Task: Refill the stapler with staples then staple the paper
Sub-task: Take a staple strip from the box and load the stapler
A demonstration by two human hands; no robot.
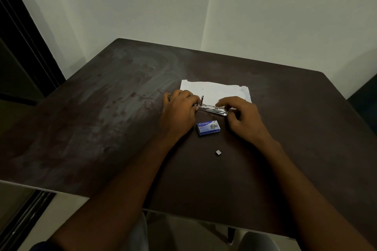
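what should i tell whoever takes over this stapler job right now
Left hand: gripping the left end of the stapler, which lies opened out on the table.
Right hand: fingertips on the stapler's right part; whether it pinches anything I cannot tell.
Staple box: on the table just in front of the stapler, between the hands.
A small loose staple strip lies nearer the person.
Paper: flat on the table behind the stapler.
Done: stapler opened. Whether staples are loaded cannot be seen.
Left: finish loading, close the stapler, staple the paper.
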